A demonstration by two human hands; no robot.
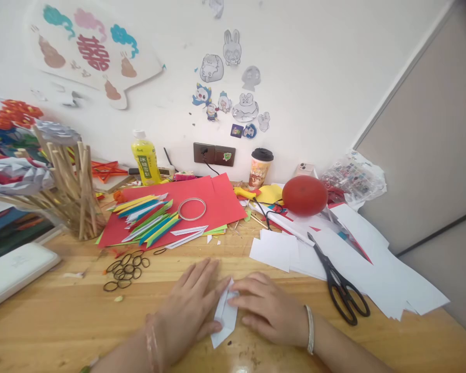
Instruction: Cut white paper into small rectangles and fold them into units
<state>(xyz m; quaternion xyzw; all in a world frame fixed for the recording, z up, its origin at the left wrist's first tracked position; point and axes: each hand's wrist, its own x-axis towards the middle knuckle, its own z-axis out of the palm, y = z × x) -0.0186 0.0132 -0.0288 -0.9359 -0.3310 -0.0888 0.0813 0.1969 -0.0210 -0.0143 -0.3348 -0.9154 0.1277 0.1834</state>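
Note:
A narrow strip of folded white paper (226,317) lies on the table between my hands, pointed at its far end and slanted at its near end. My left hand (190,305) holds it from the left, with the thumb on its lower part and a fingertip near its tip; the other fingers stretch forward over the wood. From the right, my right hand (274,311) has its fingers bent and holds the paper's upper edge with the fingertips. Part of the upper fold is hidden under the fingers.
Black scissors (344,292) rest partly on white paper sheets (373,259) at right. Black rubber bands (126,269) lie at left. Ahead are coloured folded strips (151,220) on red paper (225,197), a yellow bottle (145,160), a lidded cup (260,168) and a red round object (305,195).

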